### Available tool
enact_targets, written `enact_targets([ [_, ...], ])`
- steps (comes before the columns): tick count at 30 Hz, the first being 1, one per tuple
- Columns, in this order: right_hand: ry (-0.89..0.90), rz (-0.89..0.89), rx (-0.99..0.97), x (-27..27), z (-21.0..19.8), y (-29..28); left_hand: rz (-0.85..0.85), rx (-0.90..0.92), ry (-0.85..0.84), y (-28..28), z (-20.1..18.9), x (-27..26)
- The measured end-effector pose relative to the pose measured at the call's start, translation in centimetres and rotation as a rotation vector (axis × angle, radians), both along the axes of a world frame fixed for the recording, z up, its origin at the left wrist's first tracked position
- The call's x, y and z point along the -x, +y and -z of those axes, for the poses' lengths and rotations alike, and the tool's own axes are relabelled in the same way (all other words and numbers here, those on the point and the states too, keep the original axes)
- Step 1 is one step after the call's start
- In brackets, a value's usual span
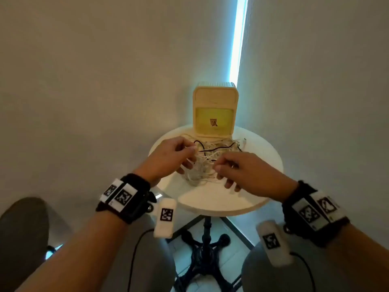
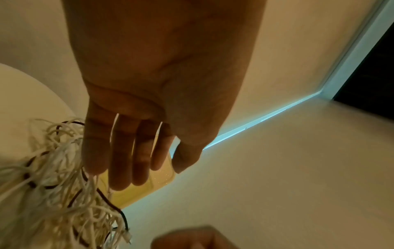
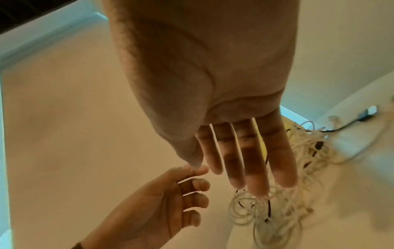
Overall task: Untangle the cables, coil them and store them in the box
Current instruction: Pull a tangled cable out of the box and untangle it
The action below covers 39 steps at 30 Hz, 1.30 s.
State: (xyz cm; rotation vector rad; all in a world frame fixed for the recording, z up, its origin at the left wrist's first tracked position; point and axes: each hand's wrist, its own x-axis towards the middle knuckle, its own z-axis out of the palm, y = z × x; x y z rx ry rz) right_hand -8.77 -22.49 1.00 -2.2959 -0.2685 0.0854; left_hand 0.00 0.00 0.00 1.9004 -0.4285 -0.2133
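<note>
Two hands are working over a tangle of cables on a small round table.

Both are reaching into the cables (image 1: 207, 163), which are lying in a heap on the table (image 1: 221, 199) just in front of the open yellow box (image 1: 215, 110). The left hand (image 1: 170, 158) and the right hand (image 1: 246, 171) are keeping fingers loosely extended among white strands, with a black cable (image 1: 219, 148) threading through; whether either is pinching a strand I cannot tell.

A plain indoor corner, more like a café nook or a home room than a workshop. Below the fingers (image 1: 190, 163) is a small round white worktop (image 1: 221, 199) on a black cast-iron pedestal base (image 1: 207, 249). Bare pale walls (image 1: 94, 81) meet beyond the fingers at a glowing light strip (image 1: 237, 39), above a tiled floor (image 1: 237, 237).
</note>
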Motion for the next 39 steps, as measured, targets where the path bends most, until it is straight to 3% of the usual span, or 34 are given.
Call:
enact_targets([
  [5,-0.097,0.177,0.219,-7.4,-0.5,1.1,-0.003,-0.076,0.056,-1.5,0.0,-5.2],
  [8,-0.034,0.206,0.428,-10.2,0.4,1.0,0.065,-0.086,0.124,-2.0,1.1,-7.7],
  [11,0.066,0.195,0.509,-11.8,1.0,0.9,0.088,-0.001,0.221,-2.5,1.4,-9.3],
  [14,0.068,0.203,0.47,-12.7,1.4,0.5,0.14,0.03,0.249,-3.5,1.8,-10.2],
  [21,-0.161,0.218,0.436,-14.3,-0.8,-0.2,0.172,0.027,0.127,-4.5,2.1,-10.9],
  [24,-0.224,0.279,0.273,-14.8,-2.3,-0.6,0.186,0.005,0.077,-4.5,2.3,-11.0],
  [28,-0.365,0.341,0.097,-14.9,-4.8,-0.7,0.167,0.104,0.034,-4.3,3.0,-11.0],
  [34,-0.582,0.467,-0.214,-13.9,-9.7,-2.3,0.075,0.134,0.091,-4.0,5.2,-10.8],
  [37,-0.559,0.465,-0.193,-13.7,-9.3,-2.5,0.051,0.193,0.072,-4.2,4.3,-10.9],
  [39,-0.434,0.43,-0.094,-13.8,-8.2,-3.0,0.028,0.244,0.042,-4.4,2.9,-11.0],
])
